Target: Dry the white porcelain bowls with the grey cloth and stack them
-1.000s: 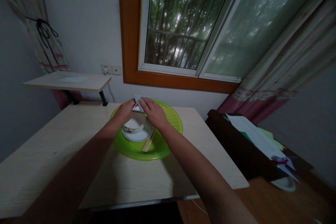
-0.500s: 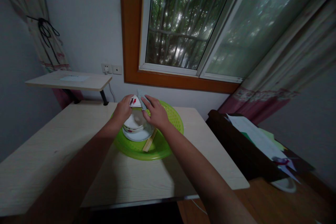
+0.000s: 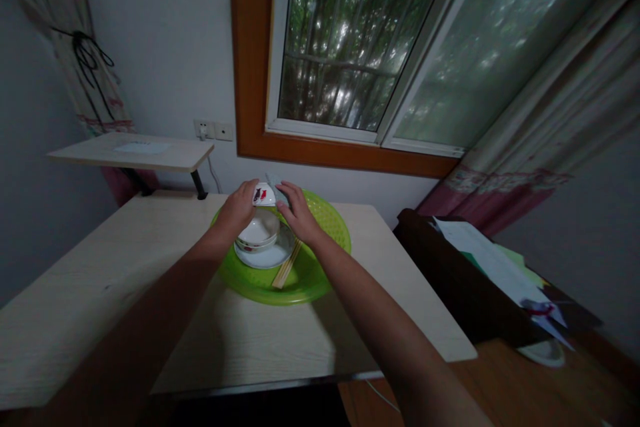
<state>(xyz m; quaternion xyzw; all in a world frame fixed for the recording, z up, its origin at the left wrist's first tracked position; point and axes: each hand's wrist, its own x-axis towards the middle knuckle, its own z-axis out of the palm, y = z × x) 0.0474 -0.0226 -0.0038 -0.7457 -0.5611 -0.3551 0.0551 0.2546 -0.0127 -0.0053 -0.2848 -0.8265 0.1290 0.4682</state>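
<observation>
Above a green plastic basket, my left hand grips a white bowl tilted on its side, with red and dark figures on its outside. My right hand is closed on a pale grey-blue cloth pressed against the bowl's right side. Below them, in the basket, a stack of white bowls rests on a white plate. Chopsticks lie to the right of the plate, slanting across the basket floor.
The basket stands on a light wooden table. A small raised shelf with a paper on it is at the back left. To the right, a dark brown piece of furniture carries papers. A window is behind.
Both hands have shifted slightly to the right with the bowl and cloth. The bowl's figured side shows a little more, and the cloth has turned against it.
</observation>
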